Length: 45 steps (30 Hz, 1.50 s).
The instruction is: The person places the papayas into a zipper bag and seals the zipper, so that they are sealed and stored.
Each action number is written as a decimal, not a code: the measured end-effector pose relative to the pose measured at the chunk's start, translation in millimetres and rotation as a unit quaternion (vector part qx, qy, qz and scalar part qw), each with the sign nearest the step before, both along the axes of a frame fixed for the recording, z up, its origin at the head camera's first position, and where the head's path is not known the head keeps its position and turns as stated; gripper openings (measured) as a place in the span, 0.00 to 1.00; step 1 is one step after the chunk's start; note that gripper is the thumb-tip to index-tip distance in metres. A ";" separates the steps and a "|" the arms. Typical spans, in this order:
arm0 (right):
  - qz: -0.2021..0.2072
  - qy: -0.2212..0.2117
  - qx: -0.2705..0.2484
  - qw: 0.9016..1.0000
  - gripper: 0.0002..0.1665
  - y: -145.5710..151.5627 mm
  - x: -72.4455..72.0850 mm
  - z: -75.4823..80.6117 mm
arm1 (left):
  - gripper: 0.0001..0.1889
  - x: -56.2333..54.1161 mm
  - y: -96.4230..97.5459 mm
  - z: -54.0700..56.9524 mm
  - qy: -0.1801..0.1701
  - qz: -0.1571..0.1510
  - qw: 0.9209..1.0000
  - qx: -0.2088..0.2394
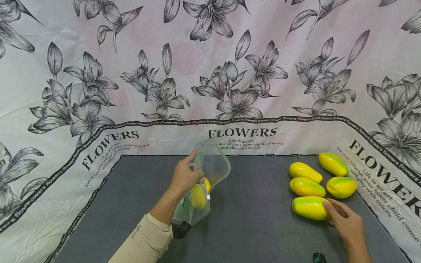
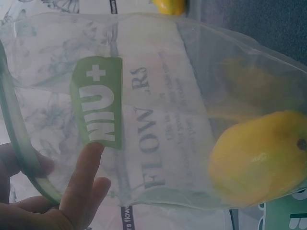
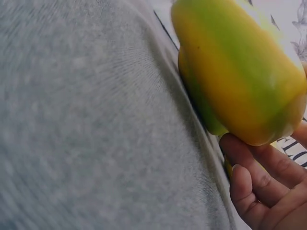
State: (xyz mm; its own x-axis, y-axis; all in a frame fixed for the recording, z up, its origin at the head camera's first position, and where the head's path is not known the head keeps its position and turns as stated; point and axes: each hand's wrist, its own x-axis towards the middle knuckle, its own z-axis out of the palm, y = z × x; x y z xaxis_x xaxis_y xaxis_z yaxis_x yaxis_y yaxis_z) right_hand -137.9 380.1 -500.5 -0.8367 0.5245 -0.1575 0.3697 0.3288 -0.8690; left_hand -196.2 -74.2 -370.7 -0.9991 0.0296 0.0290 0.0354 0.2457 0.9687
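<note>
My left hand holds a clear plastic bag by its green-edged mouth, which stands spread upward. A green label with white lettering shows on the bag in the left wrist view. Low inside the bag lies a yellow papaya, seen through the plastic. Over at the right, my right hand grips the end of a yellow-green papaya, the nearest of a group. The right wrist view shows fingers at the end of this papaya.
Several more papayas lie just beyond the right hand, among them a near one and one at the far right. A grey tabletop meets a flower-printed cloth at its back and sides. A small dark object shows at the bottom edge.
</note>
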 end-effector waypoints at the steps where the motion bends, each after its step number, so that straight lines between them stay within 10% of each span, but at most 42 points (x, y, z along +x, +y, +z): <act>1: -0.002 0.004 -0.002 1.000 0.46 -0.5 0.0 0.5 | 0.49 -0.3 0.1 0.3 0.000 0.001 1.000 -0.001; 22: -0.033 0.121 -0.100 0.987 0.36 -18.5 0.8 41.1 | 0.49 -0.5 -1.4 3.1 -0.005 0.003 1.000 0.003; 45: 0.003 0.182 -0.002 0.983 0.28 -43.8 -6.6 74.6 | 0.49 0.5 0.7 1.3 -0.003 0.002 1.000 0.010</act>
